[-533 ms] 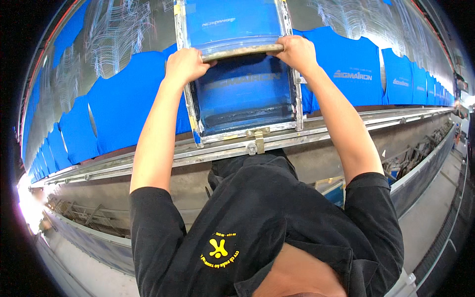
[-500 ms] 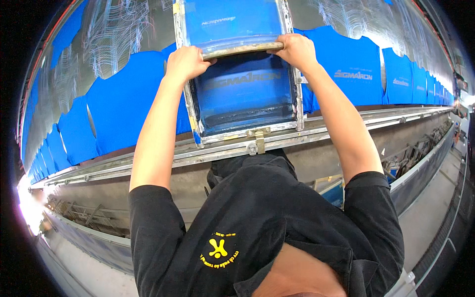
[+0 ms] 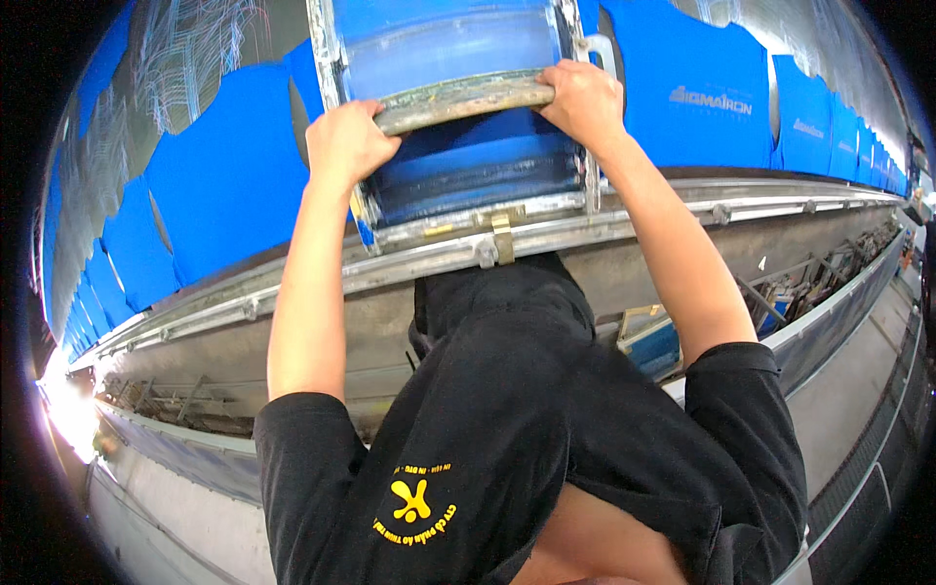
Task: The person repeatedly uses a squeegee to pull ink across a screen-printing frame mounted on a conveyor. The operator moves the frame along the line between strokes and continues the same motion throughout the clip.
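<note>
A squeegee [image 3: 466,103] with a worn, stained handle lies crosswise over a screen printing frame [image 3: 444,226]. My left hand [image 3: 346,144] is closed round its left end and my right hand [image 3: 587,105] round its right end. The handle leans so that its broad face shows; its blade is hidden. Through the mesh of the screen shows blue, darker on the near side of the squeegee. A metal bracket [image 3: 502,239] sits at the frame's near edge. Blue fabric pieces [image 3: 239,185] lie flat on both sides of the frame, and one on the right [image 3: 697,102] bears a dark print.
A long metal rail [image 3: 721,212] runs along the near edge of the printing table. Below it, a trough-like shelf [image 3: 838,322] holds assorted frames and tools. A blue-meshed frame [image 3: 651,346] stands low beside my body on the right.
Both hands have drawn the squeegee toward the near end of the screen, and its handle has tipped to show more of its face. The whole view has shifted slightly.
</note>
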A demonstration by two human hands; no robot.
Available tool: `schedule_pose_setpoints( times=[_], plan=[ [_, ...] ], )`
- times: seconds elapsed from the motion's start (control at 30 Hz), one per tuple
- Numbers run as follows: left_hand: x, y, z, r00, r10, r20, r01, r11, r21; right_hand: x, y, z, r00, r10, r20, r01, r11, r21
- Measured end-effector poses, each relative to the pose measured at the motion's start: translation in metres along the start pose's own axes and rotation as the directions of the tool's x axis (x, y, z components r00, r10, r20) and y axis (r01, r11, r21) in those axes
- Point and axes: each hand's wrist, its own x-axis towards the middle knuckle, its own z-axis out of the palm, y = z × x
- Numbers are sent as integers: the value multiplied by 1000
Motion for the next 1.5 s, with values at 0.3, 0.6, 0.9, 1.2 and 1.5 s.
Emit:
schedule_pose_setpoints(
  times=[0.3, 0.6, 0.9, 1.2, 1.5],
  plan=[
    [-125, 20, 53, 998, 11, -65, -16, 997, -79, -126, -26, -30, 996, -89, -22, 91, 969, 228],
    [-116, 91, 71, 954, 294, -61, -300, 940, -163, -19, 97, 3, 865, 500, -48, -321, 625, 711],
    [-151, 53, 74, 913, 350, -210, -401, 866, -298, 25, 75, 38, 783, 619, 62, -325, 323, 889],
    [-179, -161, 53, 930, 275, -245, -347, 875, -337, 71, -159, 63, 806, 584, -91, -210, 428, 879],
    [-235, -384, 54, 927, 277, -252, -334, 916, -223, 107, -402, 133, 758, 648, 73, -238, 170, 956]
  ],
)
